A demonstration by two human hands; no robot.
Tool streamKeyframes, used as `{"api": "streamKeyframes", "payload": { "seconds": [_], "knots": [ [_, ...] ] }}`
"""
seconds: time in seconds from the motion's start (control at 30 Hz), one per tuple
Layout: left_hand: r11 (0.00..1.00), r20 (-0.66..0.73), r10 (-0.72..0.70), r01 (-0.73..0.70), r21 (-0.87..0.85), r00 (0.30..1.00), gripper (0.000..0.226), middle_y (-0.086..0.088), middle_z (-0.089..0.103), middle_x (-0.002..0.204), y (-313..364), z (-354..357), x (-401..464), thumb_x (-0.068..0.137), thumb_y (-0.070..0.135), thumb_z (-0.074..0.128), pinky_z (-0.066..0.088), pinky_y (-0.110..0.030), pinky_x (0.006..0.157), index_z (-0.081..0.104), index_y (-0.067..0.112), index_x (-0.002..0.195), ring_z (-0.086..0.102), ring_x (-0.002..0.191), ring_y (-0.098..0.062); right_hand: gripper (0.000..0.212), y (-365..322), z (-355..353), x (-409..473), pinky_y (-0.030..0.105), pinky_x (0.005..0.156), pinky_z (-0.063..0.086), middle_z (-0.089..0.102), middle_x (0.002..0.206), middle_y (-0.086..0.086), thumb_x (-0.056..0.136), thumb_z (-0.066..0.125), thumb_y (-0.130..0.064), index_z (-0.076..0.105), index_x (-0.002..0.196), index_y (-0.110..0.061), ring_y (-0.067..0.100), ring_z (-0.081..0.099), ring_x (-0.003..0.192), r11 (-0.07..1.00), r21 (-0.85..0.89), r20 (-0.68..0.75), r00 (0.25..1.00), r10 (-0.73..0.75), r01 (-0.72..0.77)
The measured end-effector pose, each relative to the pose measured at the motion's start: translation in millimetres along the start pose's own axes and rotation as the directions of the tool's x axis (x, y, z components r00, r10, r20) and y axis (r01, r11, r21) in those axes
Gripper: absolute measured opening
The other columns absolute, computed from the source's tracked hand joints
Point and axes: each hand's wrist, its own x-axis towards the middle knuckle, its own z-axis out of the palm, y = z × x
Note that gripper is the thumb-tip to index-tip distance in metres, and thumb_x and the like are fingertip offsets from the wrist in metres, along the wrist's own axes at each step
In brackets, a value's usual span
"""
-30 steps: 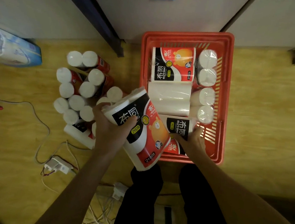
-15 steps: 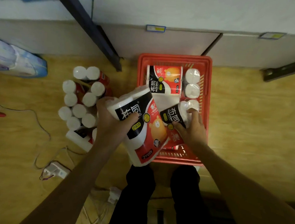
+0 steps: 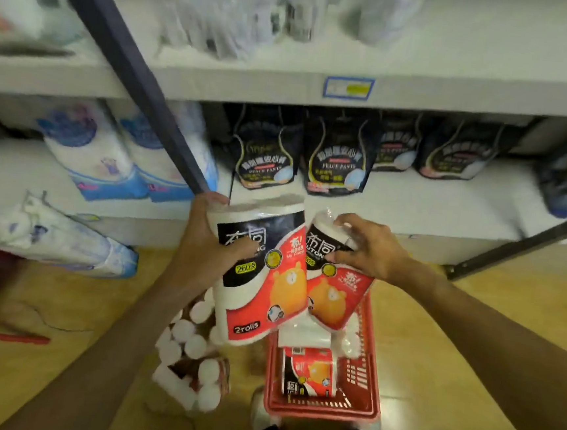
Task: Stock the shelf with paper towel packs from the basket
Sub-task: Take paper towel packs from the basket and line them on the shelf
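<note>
Packs [image 3: 263,274] now lifted toward shelf [image 3: 430,207]

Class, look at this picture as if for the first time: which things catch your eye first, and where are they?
Two red, black and white paper towel packs are held up in the centre, the larger pack in the left hand, the smaller pack in the right hand. Below them a red basket on the floor holds more packs. Behind, dark pouches stand in a row on the white shelf.
</note>
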Motion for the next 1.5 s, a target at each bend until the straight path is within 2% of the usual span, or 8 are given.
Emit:
{"api": "streamKeyframes", "payload": {
  "seconds": [0.2,0.47,0.67,0.77,0.87,1.03,1.13,1.5],
  "knots": [
    [0.978,0.025,0.191,-0.188,-0.09,0.981,0.058,-0.006,0.065,0.091,139,-55,-4,0.057,0.014,0.072,0.055,-0.024,0.054,0.042,0.025,0.106,0.072,0.072,-0.013,0.061,-122,-143,-33,0.036,0.085,0.053,0.063,0.122,0.002,0.071,0.082,-0.039,0.054,0.123,-0.025,0.021,0.062,0.098,0.978,-0.142,-0.081,0.983,-0.163,0.15],
    [0.869,0.029,0.483,-0.475,-0.136,0.875,0.063,-0.003,0.067,0.087,313,-103,-29,0.047,0.031,0.08,0.055,-0.023,0.055,0.045,0.029,0.1,0.072,0.071,-0.01,0.057,-264,-313,-109,0.037,0.082,0.054,0.065,0.111,0.001,0.072,0.082,-0.036,0.054,0.121,-0.029,0.021,0.062,0.097,0.906,-0.361,-0.175,0.938,-0.3,0.223],
    [0.745,0.02,0.651,-0.635,-0.203,0.758,0.086,-0.007,0.064,0.1,415,-126,-55,0.046,0.036,0.082,0.056,-0.022,0.058,0.038,0.025,0.119,0.071,0.079,-0.018,0.054,-338,-405,-182,0.02,0.07,0.049,0.062,0.119,-0.001,0.076,0.079,-0.034,0.053,0.124,-0.031,0.018,0.06,0.1,0.861,-0.463,-0.286,0.884,-0.37,0.21],
    [0.691,-0.018,0.689,-0.665,-0.283,0.724,0.096,-0.004,0.062,0.104,448,-130,-60,0.047,0.023,0.089,0.056,-0.02,0.059,0.033,0.023,0.125,0.071,0.082,-0.016,0.05,-359,-434,-209,0.019,0.068,0.044,0.058,0.118,-0.002,0.076,0.078,-0.032,0.054,0.12,-0.032,0.018,0.055,0.1,0.84,-0.508,-0.359,0.84,-0.408,0.191],
    [0.661,-0.039,0.692,-0.654,-0.369,0.721,0.101,-0.003,0.061,0.107,472,-129,-61,0.043,0.035,0.081,0.056,-0.021,0.06,0.03,0.023,0.129,0.072,0.079,-0.008,0.051,-369,-455,-233,0.022,0.072,0.045,0.055,0.117,-0.003,0.077,0.077,-0.03,0.054,0.123,-0.03,0.019,0.053,0.103,0.836,-0.527,-0.424,0.805,-0.415,0.153],
    [0.646,-0.096,0.652,-0.617,-0.449,0.752,0.101,-0.007,0.062,0.117,502,-114,-50,0.048,0.027,0.085,0.059,-0.03,0.07,0.033,0.023,0.134,0.07,0.095,-0.02,0.051,-365,-484,-256,0.03,0.079,0.048,0.059,0.126,0.005,0.077,0.077,-0.028,0.055,0.124,-0.025,0.024,0.058,0.107,0.841,-0.518,-0.529,0.715,-0.456,0.154],
    [0.651,-0.084,0.609,-0.557,-0.516,0.789,0.105,-0.011,0.067,0.116,522,-99,-43,0.044,0.037,0.085,0.058,-0.034,0.066,0.04,0.019,0.136,0.073,0.089,-0.021,0.051,-357,-501,-263,0.031,0.081,0.05,0.059,0.127,0.004,0.079,0.075,-0.023,0.055,0.125,-0.022,0.021,0.057,0.108,0.854,-0.489,-0.593,0.65,-0.475,0.179],
    [0.618,-0.143,0.598,-0.567,-0.544,0.789,0.009,0.002,0.075,0.075,603,-15,-7,0.088,0.016,0.065,0.057,-0.027,0.055,0.064,0.021,0.096,0.072,0.066,-0.014,0.049,-320,-617,-237,0.053,0.093,0.05,0.058,0.128,0.006,0.085,0.07,-0.024,0.048,0.13,-0.026,0.028,0.057,0.113,0.836,-0.525,-0.681,0.512,-0.524,0.157]
  ]
}}
